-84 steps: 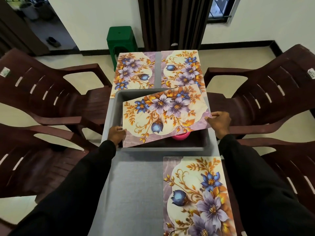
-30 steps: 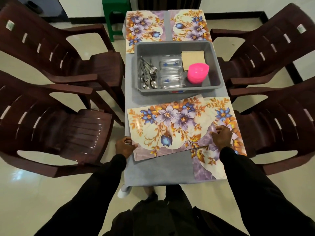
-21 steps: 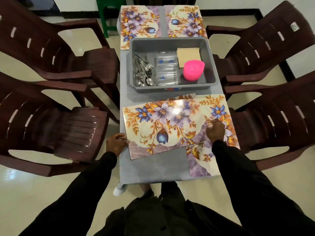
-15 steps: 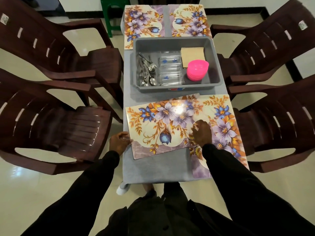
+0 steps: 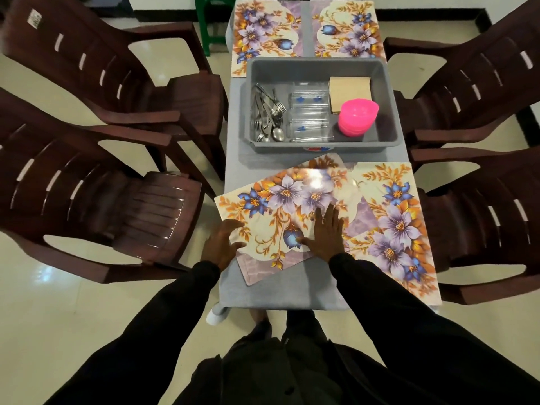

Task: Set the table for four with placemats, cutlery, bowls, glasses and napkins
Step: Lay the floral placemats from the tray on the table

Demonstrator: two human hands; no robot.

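Observation:
A floral placemat (image 5: 280, 211) lies askew on the near left of the grey table (image 5: 280, 290), overlapping the near right placemat (image 5: 394, 223). My right hand (image 5: 325, 232) presses flat on it with straight fingers. My left hand (image 5: 223, 244) holds its left edge, fingers on top. Two more placemats, the far left placemat (image 5: 263, 30) and the far right placemat (image 5: 347, 27), lie at the far end. A grey tub (image 5: 318, 68) in the middle holds cutlery (image 5: 267, 115), clear glasses (image 5: 309, 112), brown napkins (image 5: 349, 89) and stacked pink bowls (image 5: 356, 116).
Four dark brown plastic chairs ring the table: near left chair (image 5: 96, 206), far left chair (image 5: 117, 71), far right chair (image 5: 473, 83), near right chair (image 5: 491, 226). A green stool (image 5: 211, 21) stands beyond the far left corner. My feet show under the near table edge.
The placemat came out of the tub and down onto the near left of the table. My right hand slid from the mat's right edge to its middle and flattened; my left hand stayed at the left edge.

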